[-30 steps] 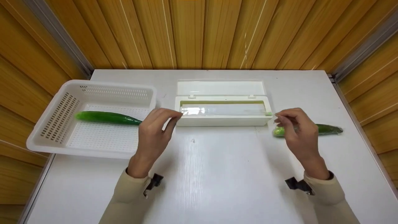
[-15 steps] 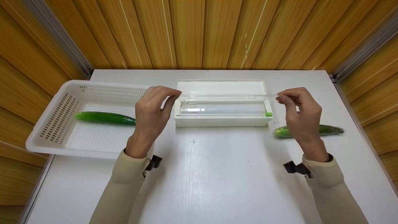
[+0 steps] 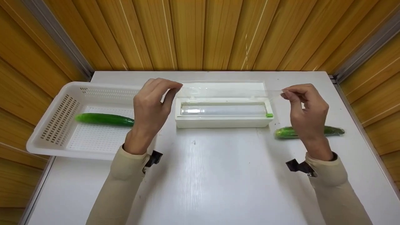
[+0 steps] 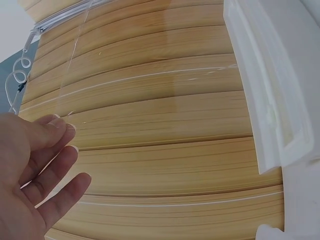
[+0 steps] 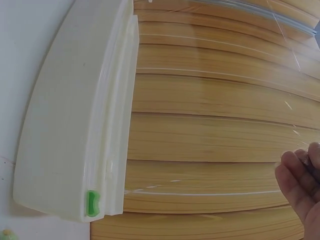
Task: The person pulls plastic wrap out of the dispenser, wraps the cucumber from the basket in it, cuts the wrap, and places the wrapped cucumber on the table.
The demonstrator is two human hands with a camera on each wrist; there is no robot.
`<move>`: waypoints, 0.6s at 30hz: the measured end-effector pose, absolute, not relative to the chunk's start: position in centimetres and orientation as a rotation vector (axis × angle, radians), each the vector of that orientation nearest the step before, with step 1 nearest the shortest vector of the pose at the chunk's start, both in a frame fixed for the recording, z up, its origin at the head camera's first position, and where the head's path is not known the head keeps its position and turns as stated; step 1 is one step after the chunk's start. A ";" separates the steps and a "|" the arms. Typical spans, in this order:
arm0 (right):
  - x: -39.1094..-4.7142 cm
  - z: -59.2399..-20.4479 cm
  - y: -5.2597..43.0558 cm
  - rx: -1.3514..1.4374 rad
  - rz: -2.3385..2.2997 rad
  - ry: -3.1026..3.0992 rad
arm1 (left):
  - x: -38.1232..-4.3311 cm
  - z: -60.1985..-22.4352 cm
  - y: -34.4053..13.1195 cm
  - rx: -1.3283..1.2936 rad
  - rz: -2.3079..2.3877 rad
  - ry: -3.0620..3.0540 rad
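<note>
A sheet of clear cling film stretches between my two hands above the open lid of a white wrap dispenser. My left hand pinches the film's left corner between thumb and fingertips. At the other corner my right hand pinches it the same way. In the left wrist view, the film's edge runs up from the fingertips as a thin bright line. Inside the dispenser lies the film roll, and a green slide cutter sits at its right front corner.
On the left, a white perforated basket holds one green cucumber, its right end hidden behind my left hand. A film-wrapped cucumber lies on the white table at right, partly behind my right wrist. Wood-look panels enclose the table.
Both hands have risen from the dispenser's front edge and moved slightly apart, drawing the cling film up and off the roll. The dispenser, basket and cucumbers have stayed in place.
</note>
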State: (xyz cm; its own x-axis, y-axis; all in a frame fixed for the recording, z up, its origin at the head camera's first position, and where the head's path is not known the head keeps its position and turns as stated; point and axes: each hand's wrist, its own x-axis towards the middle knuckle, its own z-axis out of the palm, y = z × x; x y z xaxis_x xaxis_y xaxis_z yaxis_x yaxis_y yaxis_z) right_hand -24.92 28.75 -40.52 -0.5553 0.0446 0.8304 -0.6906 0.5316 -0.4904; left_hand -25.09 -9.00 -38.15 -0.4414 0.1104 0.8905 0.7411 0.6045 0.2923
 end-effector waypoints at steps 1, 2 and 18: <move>-24.9 -40.4 28.7 0.527 1.095 -1.913 | -25.0 -38.0 -8.9 -0.681 -0.866 -1.904; -24.8 -40.3 28.6 0.526 1.101 -1.904 | -25.0 -37.9 -8.9 -0.681 -0.869 -1.896; -23.2 -38.2 27.6 0.478 1.116 -1.763 | -23.8 -36.0 -8.5 -0.710 -0.874 -1.830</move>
State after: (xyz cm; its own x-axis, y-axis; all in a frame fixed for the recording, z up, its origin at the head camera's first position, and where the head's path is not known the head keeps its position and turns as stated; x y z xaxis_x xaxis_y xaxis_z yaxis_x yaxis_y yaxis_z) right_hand -23.19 27.60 -38.21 -0.4627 0.1558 0.8728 -0.7221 0.5049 -0.4729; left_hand -23.80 -8.50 -35.98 -0.3776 0.0947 0.9211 0.7757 0.5756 0.2588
